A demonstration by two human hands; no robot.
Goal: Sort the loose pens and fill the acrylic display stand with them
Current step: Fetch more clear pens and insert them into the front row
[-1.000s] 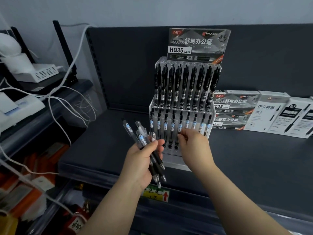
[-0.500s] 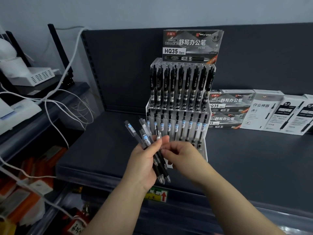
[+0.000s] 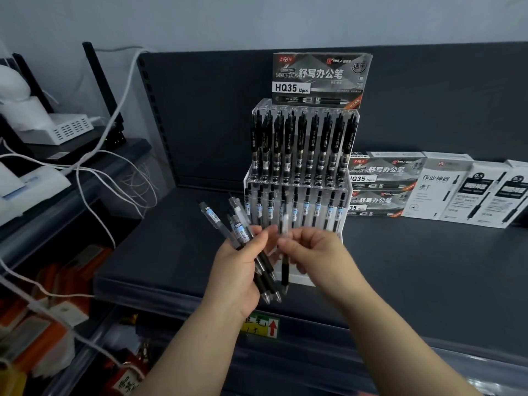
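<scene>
A clear acrylic display stand [image 3: 350,121] sits mid-shelf, its upper tier full of black pens and its lower tier holding clear pens with blue labels [image 3: 317,208]. My left hand [image 3: 240,270] grips a fanned bundle of several clear pens [image 3: 221,224], tips pointing down. My right hand [image 3: 314,252] pinches a single pen [image 3: 284,270], nearly upright with its tip down, just right of the bundle and in front of the stand's lower tier.
Grey HQ35 pen boxes [image 3: 380,184] and white pen boxes [image 3: 468,192] lie to the right of the stand. One HQ35 box [image 3: 320,78] sits atop the stand. White cables [image 3: 94,155] and devices crowd the left shelf. A yellow label [image 3: 261,327] marks the shelf edge.
My right hand came back from the stand's lower tier to the bundle and now holds one pen drawn slightly away from it. My left hand stayed nearly still.
</scene>
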